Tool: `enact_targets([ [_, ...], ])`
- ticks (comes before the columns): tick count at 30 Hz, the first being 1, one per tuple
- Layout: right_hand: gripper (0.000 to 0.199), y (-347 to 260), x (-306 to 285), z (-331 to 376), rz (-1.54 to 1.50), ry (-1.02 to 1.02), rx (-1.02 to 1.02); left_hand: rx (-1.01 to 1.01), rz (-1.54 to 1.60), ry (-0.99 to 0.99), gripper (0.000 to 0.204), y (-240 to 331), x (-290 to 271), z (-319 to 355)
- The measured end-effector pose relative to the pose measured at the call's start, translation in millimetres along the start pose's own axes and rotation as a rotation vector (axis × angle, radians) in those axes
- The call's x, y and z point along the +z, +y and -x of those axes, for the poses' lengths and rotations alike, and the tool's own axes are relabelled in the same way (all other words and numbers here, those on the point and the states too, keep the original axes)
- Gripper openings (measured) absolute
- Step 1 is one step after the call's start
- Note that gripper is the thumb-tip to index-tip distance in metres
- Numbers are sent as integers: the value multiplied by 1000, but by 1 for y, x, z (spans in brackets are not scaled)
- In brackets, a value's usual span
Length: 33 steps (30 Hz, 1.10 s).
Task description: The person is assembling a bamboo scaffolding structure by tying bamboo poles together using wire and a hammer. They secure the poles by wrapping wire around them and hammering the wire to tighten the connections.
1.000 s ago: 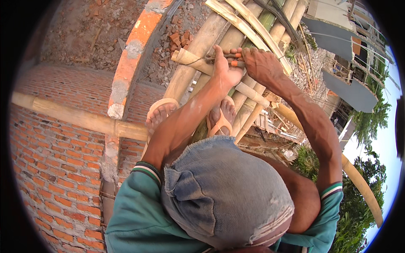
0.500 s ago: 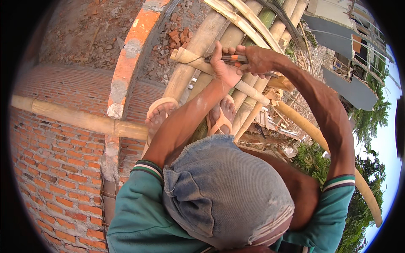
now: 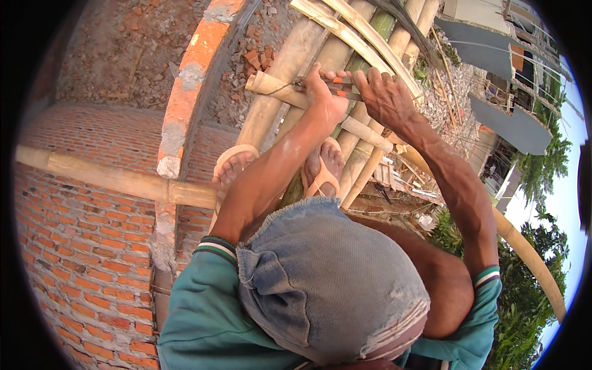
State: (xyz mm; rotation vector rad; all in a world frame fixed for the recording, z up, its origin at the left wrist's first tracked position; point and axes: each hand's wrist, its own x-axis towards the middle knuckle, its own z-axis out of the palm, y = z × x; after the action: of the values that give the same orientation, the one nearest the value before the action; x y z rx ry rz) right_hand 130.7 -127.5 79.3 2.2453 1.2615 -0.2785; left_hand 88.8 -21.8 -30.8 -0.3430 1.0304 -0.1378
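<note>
A pair of pincers with dark and orange handles lies across the bamboo, its head over dark tie wire looped round the end of a bamboo crosspiece. My left hand is closed around the handles near the head, fingertips showing beyond them. On the handle ends, to the right, my right hand is closed with its knuckles up. The pincers' jaws are small and partly hidden, so their bite on the wire cannot be made out.
Bamboo poles form the platform under my sandalled feet. Split bamboo strips and a bundle of dark wire lie beyond my hands. A brick wall stands left, with rubble below. A long pole curves at right.
My right hand has turned from a side-on hold to knuckles up on the handles, and its forearm has swung inward. My left hand stays nearly in place around the pincers.
</note>
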Motion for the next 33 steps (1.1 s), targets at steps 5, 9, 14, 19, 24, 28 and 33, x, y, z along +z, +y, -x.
enact_targets([
  [5,35,28,-20,-24,-255,-142,-114,21,23,4,39,5,9,0],
  [9,40,33,-13,-26,-411,-259,-75,-114,-281,134,40,2,6,39],
  [14,40,16,-2,-8,-553,-391,71,434,-1811,-377,63,28,-29,94],
  [19,34,38,-19,-33,-572,-397,-45,1672,-2095,-600,42,27,-12,51],
  [24,29,32,-30,-34,-771,-655,52,1303,-2235,-721,25,24,-4,11],
  [28,39,13,-33,-17,-922,-769,249,1345,-2376,-838,21,28,-11,13],
  [33,39,33,-43,-34,-1003,-728,109,1457,-2146,-740,20,24,-13,21],
])
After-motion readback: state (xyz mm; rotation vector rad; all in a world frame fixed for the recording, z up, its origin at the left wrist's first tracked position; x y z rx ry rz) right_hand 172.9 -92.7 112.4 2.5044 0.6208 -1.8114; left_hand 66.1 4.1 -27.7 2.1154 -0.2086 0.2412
